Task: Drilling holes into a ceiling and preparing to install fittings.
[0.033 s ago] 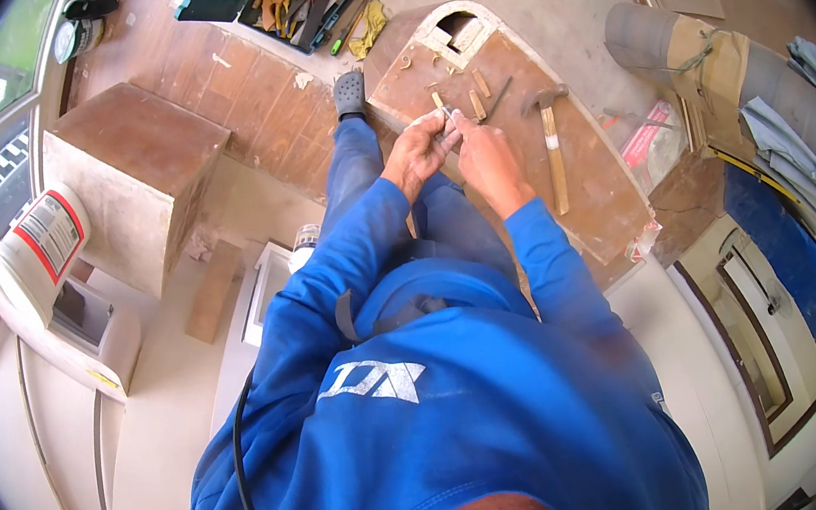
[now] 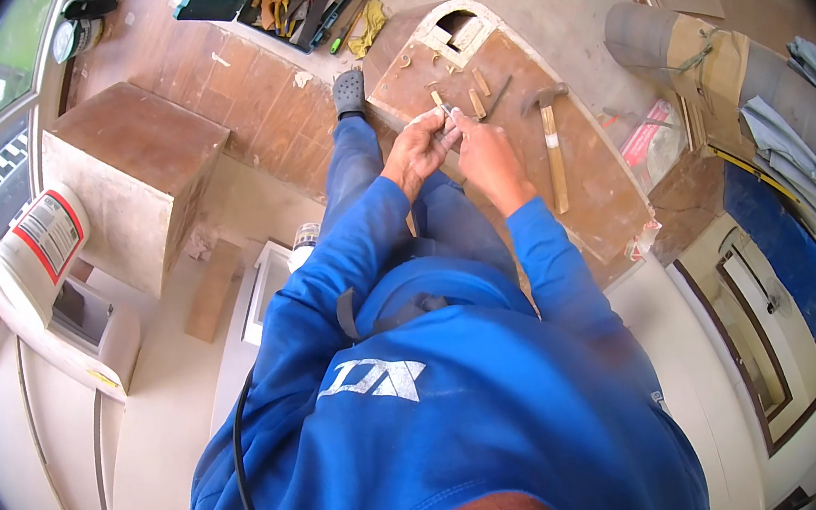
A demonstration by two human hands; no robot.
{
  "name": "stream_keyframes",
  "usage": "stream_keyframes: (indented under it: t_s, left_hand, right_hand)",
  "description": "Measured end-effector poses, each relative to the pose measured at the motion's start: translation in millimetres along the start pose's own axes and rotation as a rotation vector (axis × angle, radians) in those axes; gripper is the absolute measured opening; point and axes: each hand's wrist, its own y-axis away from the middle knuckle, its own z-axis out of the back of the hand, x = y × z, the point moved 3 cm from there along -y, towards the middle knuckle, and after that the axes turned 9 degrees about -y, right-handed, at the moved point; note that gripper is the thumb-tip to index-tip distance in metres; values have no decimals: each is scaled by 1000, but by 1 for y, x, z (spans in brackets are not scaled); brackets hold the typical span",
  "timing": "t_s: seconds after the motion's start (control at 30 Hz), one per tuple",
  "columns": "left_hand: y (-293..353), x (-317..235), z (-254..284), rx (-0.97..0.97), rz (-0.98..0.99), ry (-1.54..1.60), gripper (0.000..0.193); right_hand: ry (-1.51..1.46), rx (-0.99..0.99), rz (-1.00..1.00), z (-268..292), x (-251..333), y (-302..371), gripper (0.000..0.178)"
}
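My left hand (image 2: 415, 156) is closed in a pinch on a small pale wood piece (image 2: 438, 98), whose end sticks out past the fingertips. My right hand (image 2: 494, 167) meets it, fingers closed; a thin greyish sliver shows between the hands, but what the right fingers hold is mostly hidden. Both hands are over the near left part of a brown wooden panel (image 2: 595, 195) with a rounded far end. Just beyond them lie short wood strips (image 2: 477, 103) and a dark slim tool (image 2: 502, 94). A claw hammer (image 2: 554, 153) rests to their right.
Wood shavings lie near the panel's arched cutout (image 2: 459, 33). An open toolbox (image 2: 300, 10) stands at the far left, with a yellow cloth (image 2: 368, 28) beside it. To the left are a brown-topped box (image 2: 138, 135) and a white jug (image 2: 49, 240); a grey roll (image 2: 639, 32) lies right.
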Motion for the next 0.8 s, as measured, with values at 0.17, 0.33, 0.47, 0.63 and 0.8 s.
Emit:
stream_keyframes:
  t_s: [0.17, 0.33, 0.47, 0.63, 0.8]
  left_hand:
    - [1, 0, -1, 7, -6, -9, 12]
    - [2, -2, -1, 60, -5, 23, 13]
    - [-2, -3, 3, 85, -8, 32, 13]
    - [-4, -2, -5, 97, -23, 6, 12]
    - [-7, -11, -1, 28, -16, 18, 10]
  right_hand:
    - [-2, 19, -30, 2, 3, -2, 36]
    - [-12, 3, 30, -5, -2, -3, 36]
    - [-141, -38, 77, -20, -7, -21, 36]
    - [81, 63, 22, -21, -11, -40, 37]
    - [-138, -13, 23, -1, 9, -7, 37]
